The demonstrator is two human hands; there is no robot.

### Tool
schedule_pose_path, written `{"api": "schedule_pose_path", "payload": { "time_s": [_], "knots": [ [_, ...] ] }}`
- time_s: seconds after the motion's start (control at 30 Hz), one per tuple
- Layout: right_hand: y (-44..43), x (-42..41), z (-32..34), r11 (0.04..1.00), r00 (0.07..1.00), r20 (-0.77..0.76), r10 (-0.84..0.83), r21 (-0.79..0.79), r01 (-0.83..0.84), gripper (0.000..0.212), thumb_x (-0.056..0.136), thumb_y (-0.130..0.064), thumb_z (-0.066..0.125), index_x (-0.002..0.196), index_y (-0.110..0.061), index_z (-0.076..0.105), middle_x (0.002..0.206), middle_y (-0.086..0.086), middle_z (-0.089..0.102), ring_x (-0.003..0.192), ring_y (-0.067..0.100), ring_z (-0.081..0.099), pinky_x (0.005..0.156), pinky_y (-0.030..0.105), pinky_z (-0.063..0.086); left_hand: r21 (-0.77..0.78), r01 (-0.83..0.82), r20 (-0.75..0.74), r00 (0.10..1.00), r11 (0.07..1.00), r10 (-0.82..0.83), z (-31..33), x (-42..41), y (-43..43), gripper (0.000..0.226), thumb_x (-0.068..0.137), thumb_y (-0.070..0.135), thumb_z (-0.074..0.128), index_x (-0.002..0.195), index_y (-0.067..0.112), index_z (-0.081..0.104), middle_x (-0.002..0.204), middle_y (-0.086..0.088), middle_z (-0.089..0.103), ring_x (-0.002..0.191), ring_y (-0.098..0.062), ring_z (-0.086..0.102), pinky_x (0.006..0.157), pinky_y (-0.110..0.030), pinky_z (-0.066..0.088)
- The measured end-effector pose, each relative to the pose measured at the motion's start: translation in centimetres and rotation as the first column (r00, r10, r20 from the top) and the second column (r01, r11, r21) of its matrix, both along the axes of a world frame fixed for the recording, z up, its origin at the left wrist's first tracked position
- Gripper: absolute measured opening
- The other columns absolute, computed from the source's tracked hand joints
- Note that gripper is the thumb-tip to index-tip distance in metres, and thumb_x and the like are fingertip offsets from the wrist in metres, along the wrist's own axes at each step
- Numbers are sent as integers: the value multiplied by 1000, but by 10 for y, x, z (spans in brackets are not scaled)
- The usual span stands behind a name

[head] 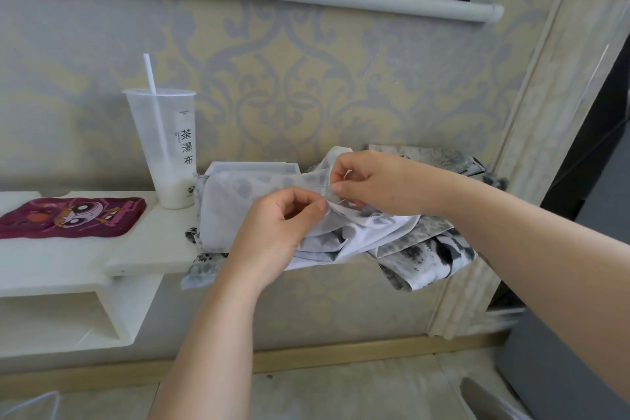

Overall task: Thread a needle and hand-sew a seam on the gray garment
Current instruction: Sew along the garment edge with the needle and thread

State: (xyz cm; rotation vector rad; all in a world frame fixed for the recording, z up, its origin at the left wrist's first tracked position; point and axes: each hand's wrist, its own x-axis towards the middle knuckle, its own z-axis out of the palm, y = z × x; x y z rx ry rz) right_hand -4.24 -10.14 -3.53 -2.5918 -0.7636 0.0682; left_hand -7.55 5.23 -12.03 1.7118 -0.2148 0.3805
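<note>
– Looking for the gray-and-white blotch-patterned garment [238, 208]: where does it lie?

– Heaped on the right part of the white desk [153, 242], with folds spilling over the front edge at six o'clock and a darker printed part hanging off toward four o'clock. Both hands are on top of the heap, at its middle.

– How does the left hand [283, 225] stand?

– It comes in from seven o'clock, fingers curled, and its thumb and forefinger pinch a fold of the garment at the hand's two o'clock side.

– And the right hand [381, 181]?

– It reaches in from four o'clock, fingers curled too. Its thumb and forefinger pinch a raised edge of the same cloth at its nine o'clock side, just above the left hand's fingertips. The two pinches are nearly touching, with a short stretch of cloth taut between them.

– Is there a needle?

– A short loop of thin pale thread [346, 174] shows at the right fingertips. A fine sliver seems to lie across the cloth there, but it is too small to call.

– What else is on the desk?

– At ten o'clock from the hands stands a tall translucent plastic cup [163, 147] with black characters down its side, a little white liquid at the bottom and a white straw [150, 73] leaning in it. At nine o'clock, well apart, a flat maroon cloth with a cartoon face [68, 216] lies on the desk. A shallow white plastic box [252, 167] sits behind the garment at twelve o'clock, against the patterned wallpaper [306, 78].
</note>
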Motion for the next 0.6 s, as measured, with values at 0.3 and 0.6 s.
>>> {"api": "schedule_pose_path", "payload": {
  "time_s": [0.3, 0.6],
  "knots": [
    [-9, 14, -5, 772, 960, -220, -172, 575, 270, 12, 98, -17, 47, 87, -15, 52, 52, -5, 45, 54, 12, 65, 52, 22, 42, 12, -26, 28, 999, 1000, 25, 0, -1, 3, 11, 89, 23, 63, 80, 23, 69, 73, 17, 69, 72, 6, 61, 68, -7, 44],
    [-1, -2, -3, 815, 919, 157, -362, 532, 230, 9, 96, -25, 48, 90, -21, 53, 71, -7, 61, 68, 8, 58, 72, 22, 44, -22, -30, 18, 999, 999, 31, 3, -2, 2, 10, 89, 22, 62, 83, 18, 69, 74, 14, 69, 71, 5, 61, 65, -5, 43]
  ]
}}
